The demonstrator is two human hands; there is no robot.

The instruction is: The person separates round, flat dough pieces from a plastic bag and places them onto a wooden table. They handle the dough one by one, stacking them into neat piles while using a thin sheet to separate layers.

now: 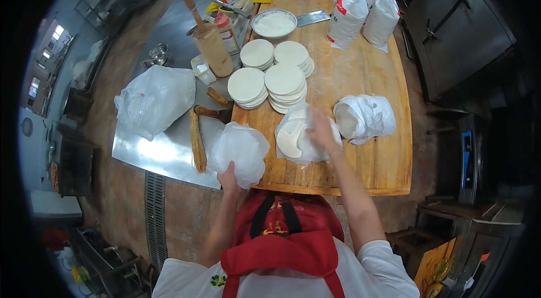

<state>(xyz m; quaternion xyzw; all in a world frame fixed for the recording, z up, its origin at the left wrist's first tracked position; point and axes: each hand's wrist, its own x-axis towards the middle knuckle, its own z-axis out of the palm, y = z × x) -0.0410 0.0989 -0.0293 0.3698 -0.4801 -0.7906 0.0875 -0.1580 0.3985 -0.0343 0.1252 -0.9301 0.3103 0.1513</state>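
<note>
My left hand point(228, 179) grips the lower edge of a stack of translucent plastic sheets point(240, 146) at the wooden table's left edge. My right hand point(322, 128), slightly blurred, lies over crumpled plastic film point(310, 146) that partly covers a white dough round point(290, 141); whether its fingers pinch the film I cannot tell. Beyond the hands stand several stacks of flat white dough rounds point(284, 79). Right of my right hand, a plastic-wrapped roll or stack point(367, 117) lies on its side on the wooden tabletop point(376, 167).
On the steel counter point(148, 150) at left are a straw brush point(197, 141), wooden-handled scrapers point(207, 111), a full plastic bag point(156, 97) and a thick rolling pin point(213, 51). A bowl of white powder point(274, 23), a metal cleaver blade point(313, 18) and white bags point(347, 19) stand farther back.
</note>
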